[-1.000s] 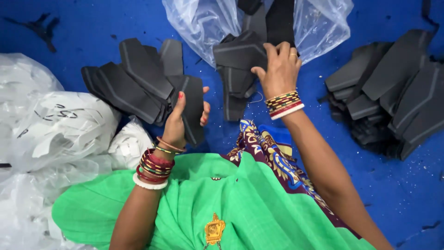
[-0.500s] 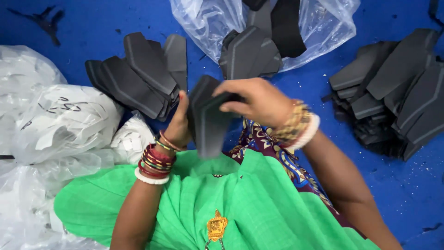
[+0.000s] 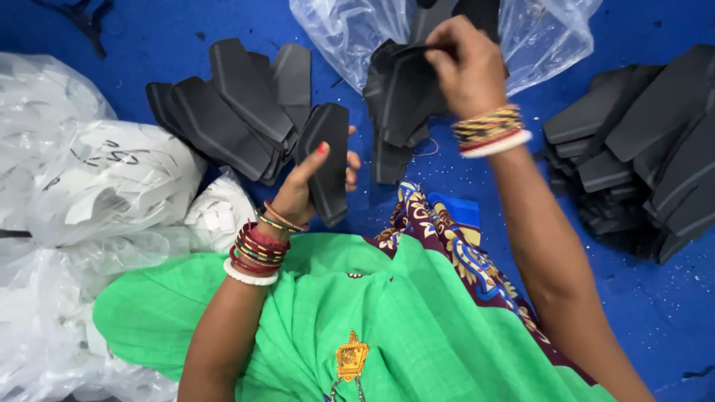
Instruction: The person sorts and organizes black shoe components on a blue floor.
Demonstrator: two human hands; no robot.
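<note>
My left hand [image 3: 309,182] grips a flat black foam piece [image 3: 329,160], held upright just right of a fanned stack of black pieces [image 3: 238,112] on the blue floor. My right hand [image 3: 465,67] is raised at the top centre, fingers pinched on another black piece [image 3: 402,93] at the mouth of a clear plastic bag [image 3: 536,37] holding more black pieces. Both wrists wear bangles. Green cloth [image 3: 313,320] covers my lap below the hands.
A larger heap of black pieces [image 3: 640,149] lies at the right. White plastic bags [image 3: 97,193] of pale cut parts fill the left side. The blue floor [image 3: 670,313] shows at lower right and along the top.
My right hand let go of the piece it shared with the left and reached up to the clear bag, taking hold of another black piece. The left hand kept its piece near the stack.
</note>
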